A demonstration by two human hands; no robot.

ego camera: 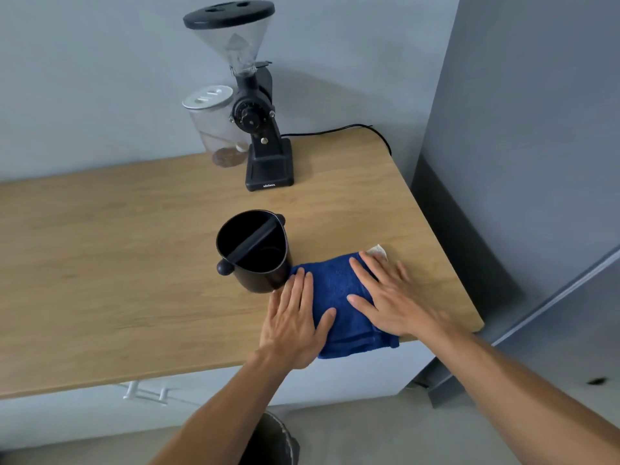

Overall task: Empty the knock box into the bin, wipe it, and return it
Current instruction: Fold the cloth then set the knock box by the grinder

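Observation:
A black round knock box (252,251) with a bar across its mouth stands upright on the wooden counter (117,263); its inside looks dark and bare. Just right of it lies a folded blue cloth (339,297), its near end hanging slightly over the counter's front edge. My left hand (292,325) lies flat on the cloth's left edge, fingers spread. My right hand (392,297) lies flat on the cloth's right half, fingers apart. Neither hand touches the knock box. A dark bin (271,441) shows partly on the floor below, between my forearms.
A black coffee grinder (258,129) with a clear hopper stands at the back of the counter, a clear lidded jar (214,125) beside it, a black cord (352,129) trailing right. A grey wall and tall unit (520,162) bound the counter's right end. A drawer handle (147,392) sits below.

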